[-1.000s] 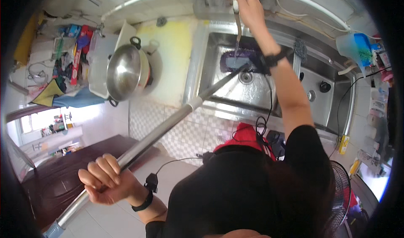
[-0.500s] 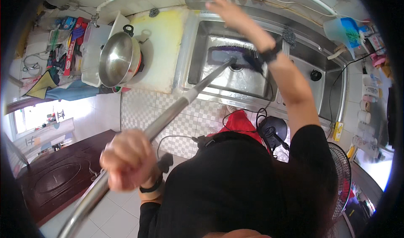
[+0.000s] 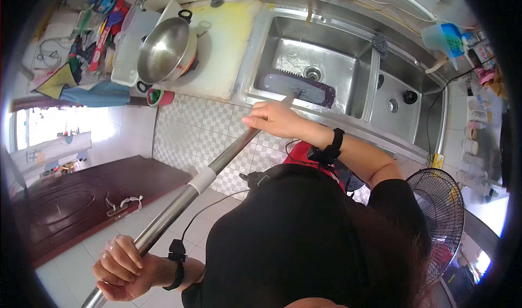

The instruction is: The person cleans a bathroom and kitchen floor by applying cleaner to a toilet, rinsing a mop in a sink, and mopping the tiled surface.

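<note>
A flat mop (image 3: 175,205) with a long metal pole runs slantwise from the lower left up into the left sink basin (image 3: 348,41). Its grey head with a dark purple fringe (image 3: 328,97) lies in the near part of that basin, just in front of the drain (image 3: 313,73). My left hand (image 3: 124,269) is wrapped round the pole's end at the lower left. Closer to the mop head, my right hand (image 3: 276,118) grips the upper part of the pole, just outside the sink's front edge. A thin faucet (image 3: 310,6) hangs over the basin's back.
Left of the sink, a steel pot (image 3: 167,49) stands on the counter (image 3: 228,41). A second basin (image 3: 399,85) holds a small black object (image 3: 410,96). A dark wooden door panel (image 3: 70,210) lies low at left, and a fan (image 3: 440,210) stands at right.
My right hand has come down from the faucet onto the pole. The mop head has shifted toward the near side of the basin. My left hand has moved lower along with the pole.
</note>
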Demonstrator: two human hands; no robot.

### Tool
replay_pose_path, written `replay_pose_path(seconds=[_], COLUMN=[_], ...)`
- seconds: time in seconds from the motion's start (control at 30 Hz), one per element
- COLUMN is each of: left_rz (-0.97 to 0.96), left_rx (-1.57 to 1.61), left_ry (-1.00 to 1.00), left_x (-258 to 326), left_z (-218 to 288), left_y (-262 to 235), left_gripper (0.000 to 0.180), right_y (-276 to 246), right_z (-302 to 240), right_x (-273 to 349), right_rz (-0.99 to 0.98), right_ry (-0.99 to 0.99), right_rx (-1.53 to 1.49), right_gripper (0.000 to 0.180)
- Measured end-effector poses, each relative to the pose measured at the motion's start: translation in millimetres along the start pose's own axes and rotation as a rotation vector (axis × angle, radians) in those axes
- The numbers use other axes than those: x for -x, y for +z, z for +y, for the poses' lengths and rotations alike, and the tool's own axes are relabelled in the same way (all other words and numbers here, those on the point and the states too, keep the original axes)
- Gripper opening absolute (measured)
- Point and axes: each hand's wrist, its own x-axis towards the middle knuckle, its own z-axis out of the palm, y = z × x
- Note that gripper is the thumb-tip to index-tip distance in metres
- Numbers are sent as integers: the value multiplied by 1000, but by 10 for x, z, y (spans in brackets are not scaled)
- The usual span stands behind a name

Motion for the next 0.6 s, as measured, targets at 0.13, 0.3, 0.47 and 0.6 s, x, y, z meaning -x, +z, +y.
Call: replay_pose_path(seconds=[0.13,0.3,0.47,0.6], left_rz=[55,99,150,172], left_rx=[-30,-60,-115,-150], left_ry=[-17,-30,10,-88], left_x=[238,465,544,583], left_z=[356,631,915,1130], left_y=[-233,-489,-636,-846], left_gripper=[39,37,36,36], right_y=[407,838,1059,1161], right_z=[-168,-201,-481,-590], right_x=[20,52,73,81], right_rz=[-120,21,78,49], right_ry=[-6,-55,-59,-29], right_rx=[-2,20,63,122], right_gripper=[54,55,59,56])
